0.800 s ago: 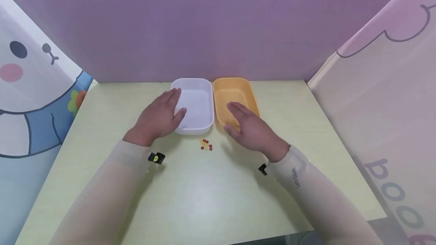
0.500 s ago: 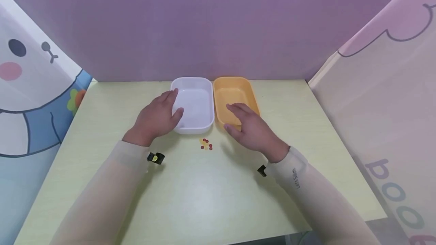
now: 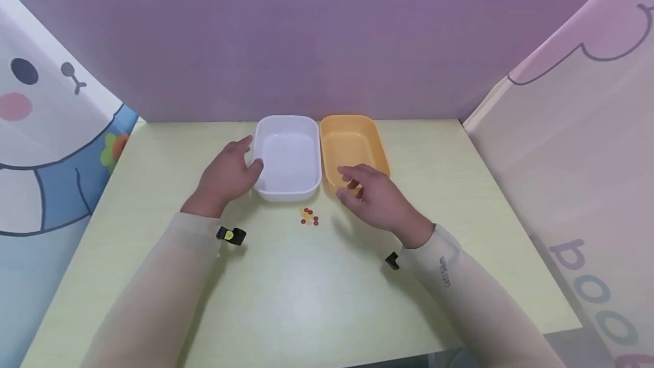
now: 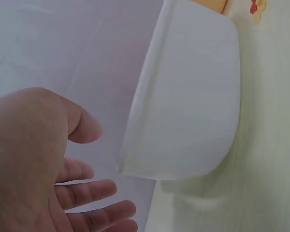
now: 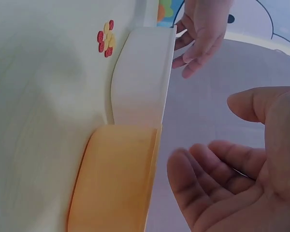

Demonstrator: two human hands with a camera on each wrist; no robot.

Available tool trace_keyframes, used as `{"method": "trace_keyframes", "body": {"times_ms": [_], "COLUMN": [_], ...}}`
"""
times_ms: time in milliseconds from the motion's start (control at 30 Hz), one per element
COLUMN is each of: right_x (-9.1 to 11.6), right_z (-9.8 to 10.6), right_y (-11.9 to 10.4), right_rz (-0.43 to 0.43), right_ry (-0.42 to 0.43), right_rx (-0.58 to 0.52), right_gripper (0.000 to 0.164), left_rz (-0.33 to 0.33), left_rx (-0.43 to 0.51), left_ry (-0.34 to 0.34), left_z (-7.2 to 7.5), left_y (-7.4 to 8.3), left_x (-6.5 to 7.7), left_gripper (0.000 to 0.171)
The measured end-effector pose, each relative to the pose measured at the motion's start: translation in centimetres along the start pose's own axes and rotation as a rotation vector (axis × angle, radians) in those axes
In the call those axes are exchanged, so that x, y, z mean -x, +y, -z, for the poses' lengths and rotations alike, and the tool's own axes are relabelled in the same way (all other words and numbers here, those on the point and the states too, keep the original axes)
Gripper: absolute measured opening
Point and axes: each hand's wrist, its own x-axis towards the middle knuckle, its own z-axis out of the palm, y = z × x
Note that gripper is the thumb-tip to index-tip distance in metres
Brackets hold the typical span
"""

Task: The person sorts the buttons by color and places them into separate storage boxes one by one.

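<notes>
A white plastic tray [image 3: 288,155] and an orange tray [image 3: 352,143] stand side by side at the table's back edge. My left hand [image 3: 227,175] hovers at the white tray's left side, fingers loosely bent and holding nothing; the left wrist view shows a gap between its fingers and the tray wall [image 4: 193,92]. Over the near right part of the orange tray is my right hand [image 3: 380,197], its fingers partly curled with nothing in them. In front of the trays lies a small cluster of red and yellow round pieces [image 3: 309,217], too small to name surely.
A pale wood-look table [image 3: 306,300] carries everything. A purple wall [image 3: 306,38] rises right behind the trays. Printed panels flank the table, one with a cartoon animal [image 3: 30,146] at left, one with lettering [image 3: 592,288] at right.
My left hand has drawn left, from over the white tray's edge to its side. My right hand has stayed nearly in place while its fingers have bent more. Trays and pieces have not moved.
</notes>
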Motion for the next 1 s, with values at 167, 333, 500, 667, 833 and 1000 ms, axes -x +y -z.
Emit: {"method": "trace_keyframes", "body": {"times_ms": [167, 333, 500, 667, 833, 1000], "right_x": [0.2, 0.2, 0.2, 0.2, 0.3, 0.2], "right_z": [-0.5, -0.8, -1.5, -2.2, -2.9, -3.3], "right_y": [-0.2, -0.4, -0.2, 0.0, -0.1, -0.3], "right_rz": [-0.031, -0.038, -0.043, -0.063, -0.067, -0.081], "right_ry": [-0.044, -0.083, -0.107, -0.128, -0.145, -0.16], "right_rx": [-0.022, -0.043, -0.076, -0.119, -0.131, -0.129], "right_gripper": [0.042, 0.032, 0.027, 0.027, 0.027, 0.024], "left_rz": [0.039, 0.091, 0.134, 0.194, 0.214, 0.249], "left_rx": [0.04, 0.11, 0.164, 0.233, 0.286, 0.316], "left_ry": [0.001, -0.006, -0.018, -0.038, -0.031, -0.027], "left_z": [-0.3, -0.4, -0.5, -1.0, -1.6, -2.1], "left_y": [-0.3, -0.4, -0.5, -0.6, -1.0, -1.4], "left_x": [0.0, 0.0, 0.1, 0.4, 0.4, 0.1], "left_gripper": [0.076, 0.075, 0.072, 0.071, 0.069, 0.066]}}
